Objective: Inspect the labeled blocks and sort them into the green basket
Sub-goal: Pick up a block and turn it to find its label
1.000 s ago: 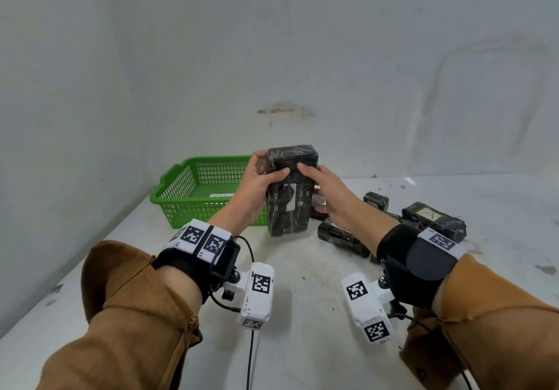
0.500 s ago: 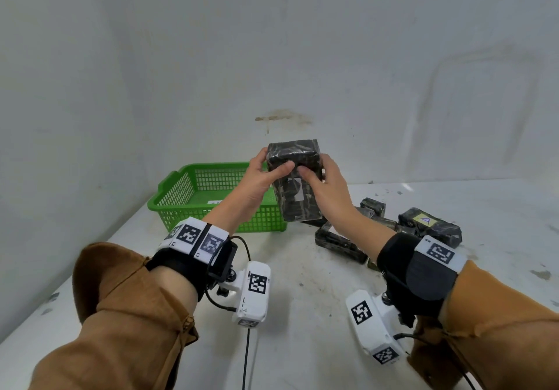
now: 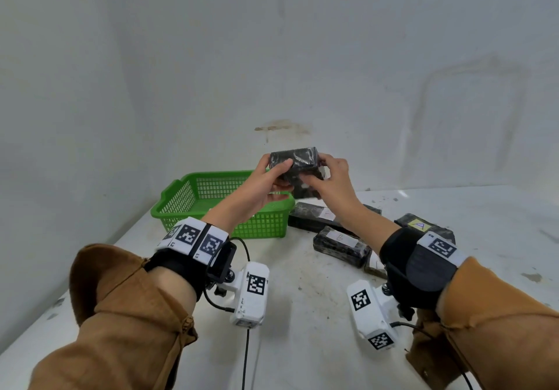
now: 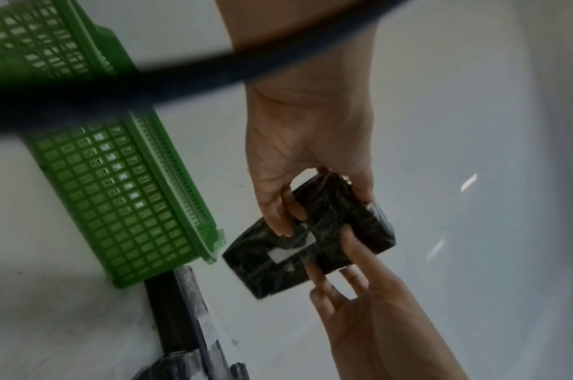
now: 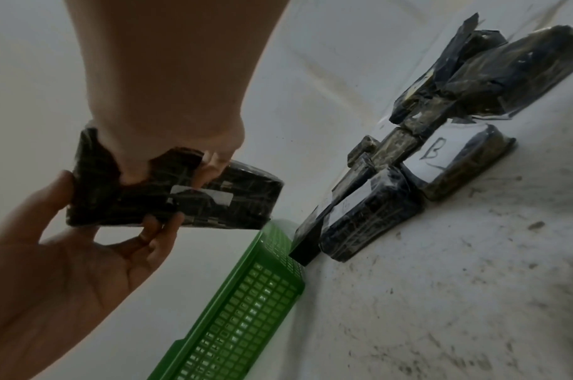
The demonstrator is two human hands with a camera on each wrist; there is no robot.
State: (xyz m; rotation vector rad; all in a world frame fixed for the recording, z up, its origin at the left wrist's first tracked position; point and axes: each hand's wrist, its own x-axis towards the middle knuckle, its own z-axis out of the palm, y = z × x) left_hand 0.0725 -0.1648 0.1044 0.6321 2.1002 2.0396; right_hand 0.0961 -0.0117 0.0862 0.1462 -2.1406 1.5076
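Observation:
A dark, plastic-wrapped block [image 3: 295, 162] with a white label [image 4: 289, 250] hangs in the air above the right end of the green basket [image 3: 211, 175], tilted so one end faces me. My left hand [image 3: 279, 175] grips its left side, thumb on top. From the right, my right hand [image 3: 317, 172] holds it with thumb in front and fingers behind. In the right wrist view the block [image 5: 213, 203] lies nearly level between both hands. The label's marking is unreadable.
Several more wrapped blocks lie on the white table right of the basket: one marked B [image 3: 338, 243], one beside the basket [image 3: 311, 214], one with a yellow label [image 3: 423, 226]. White walls stand close behind and to the left.
Both hands have lifted the block off the table and tipped it from upright towards level, moving it slightly back over the basket's right end.

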